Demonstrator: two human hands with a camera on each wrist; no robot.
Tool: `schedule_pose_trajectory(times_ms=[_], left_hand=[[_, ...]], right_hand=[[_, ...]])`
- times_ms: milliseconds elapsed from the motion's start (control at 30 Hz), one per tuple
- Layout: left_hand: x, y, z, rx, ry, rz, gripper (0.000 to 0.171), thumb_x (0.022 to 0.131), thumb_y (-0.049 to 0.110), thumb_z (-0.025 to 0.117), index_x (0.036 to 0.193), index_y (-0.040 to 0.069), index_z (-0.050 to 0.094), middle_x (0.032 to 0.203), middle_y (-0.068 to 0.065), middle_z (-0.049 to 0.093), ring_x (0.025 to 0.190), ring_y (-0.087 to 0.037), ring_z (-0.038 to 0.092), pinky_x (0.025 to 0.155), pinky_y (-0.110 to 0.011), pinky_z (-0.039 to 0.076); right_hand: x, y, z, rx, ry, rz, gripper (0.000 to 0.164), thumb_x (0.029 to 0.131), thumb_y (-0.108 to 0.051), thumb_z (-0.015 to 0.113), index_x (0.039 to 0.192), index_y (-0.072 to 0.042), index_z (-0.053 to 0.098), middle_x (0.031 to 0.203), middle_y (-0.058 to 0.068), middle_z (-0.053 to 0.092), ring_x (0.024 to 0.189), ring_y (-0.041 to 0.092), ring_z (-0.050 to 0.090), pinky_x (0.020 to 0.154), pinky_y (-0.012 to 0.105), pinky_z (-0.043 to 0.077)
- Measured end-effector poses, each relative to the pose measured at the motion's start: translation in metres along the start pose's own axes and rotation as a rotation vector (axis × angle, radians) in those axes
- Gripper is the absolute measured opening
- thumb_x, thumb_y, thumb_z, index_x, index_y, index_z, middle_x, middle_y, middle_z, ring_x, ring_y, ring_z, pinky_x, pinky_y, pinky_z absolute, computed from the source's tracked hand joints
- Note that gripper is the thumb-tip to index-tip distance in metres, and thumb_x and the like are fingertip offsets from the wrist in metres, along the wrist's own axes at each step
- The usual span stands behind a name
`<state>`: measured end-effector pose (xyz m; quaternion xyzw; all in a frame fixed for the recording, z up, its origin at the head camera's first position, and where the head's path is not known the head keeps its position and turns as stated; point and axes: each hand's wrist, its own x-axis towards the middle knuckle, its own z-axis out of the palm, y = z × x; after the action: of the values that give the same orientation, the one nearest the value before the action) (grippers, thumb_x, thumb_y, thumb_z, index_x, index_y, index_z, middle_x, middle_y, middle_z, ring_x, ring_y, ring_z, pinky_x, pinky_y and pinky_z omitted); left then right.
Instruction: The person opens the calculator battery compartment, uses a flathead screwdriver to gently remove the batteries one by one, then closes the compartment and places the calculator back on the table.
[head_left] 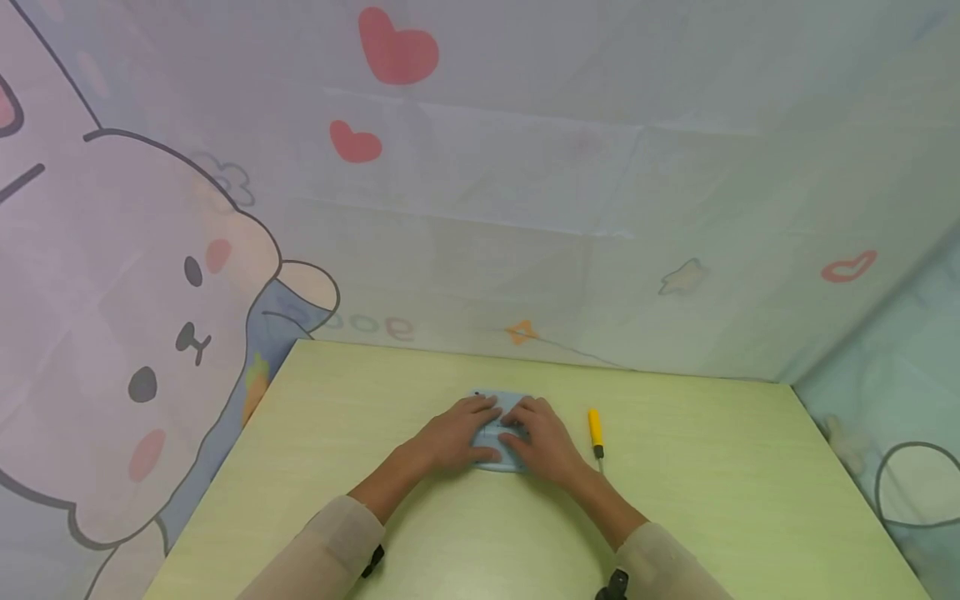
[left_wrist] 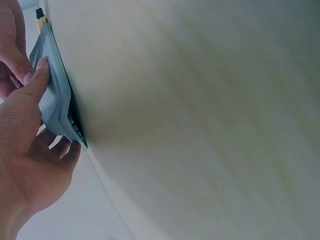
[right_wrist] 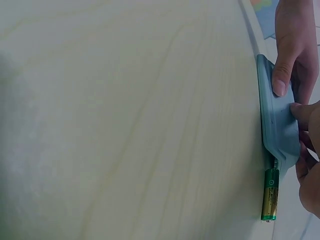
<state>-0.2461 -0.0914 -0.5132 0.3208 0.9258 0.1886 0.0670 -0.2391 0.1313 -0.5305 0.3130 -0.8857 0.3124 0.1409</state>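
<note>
A light blue flat plastic device lies low over the table, its exact kind unclear. On its left side my left hand grips it, thumb on the upper face and fingers around the far edge in the left wrist view. My right hand holds the opposite side, its thumb pressing the face and its fingers curled at the far edge. Beside one end of the device, the right wrist view has a green and gold battery on the table. Hands cover much of the face.
A screwdriver with a yellow handle lies right of the right hand, its shaft partly behind the forearm. The pale green table ends at a hanging printed cloth behind. A dark cable loop is off the right edge.
</note>
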Motion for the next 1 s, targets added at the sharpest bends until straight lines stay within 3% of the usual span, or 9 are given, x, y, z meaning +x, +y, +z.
schedule_pose_trajectory(times_ms=[1000], left_hand=[[0.0001,-0.0001,0.0001,0.008,0.001,0.005,0.075,0.1,0.048,0.072,0.159,0.008,0.049,0.169,-0.012,0.037,0.157,-0.038,0.03,0.118,-0.051,0.041]], right_hand=[[-0.0018,0.0024,0.0039,-0.056,0.021,-0.086,0.009,0.093,-0.012,0.083,0.099,-0.006,0.079,0.102,0.004,0.064,0.093,0.023,0.054,0.083,0.041,0.05]])
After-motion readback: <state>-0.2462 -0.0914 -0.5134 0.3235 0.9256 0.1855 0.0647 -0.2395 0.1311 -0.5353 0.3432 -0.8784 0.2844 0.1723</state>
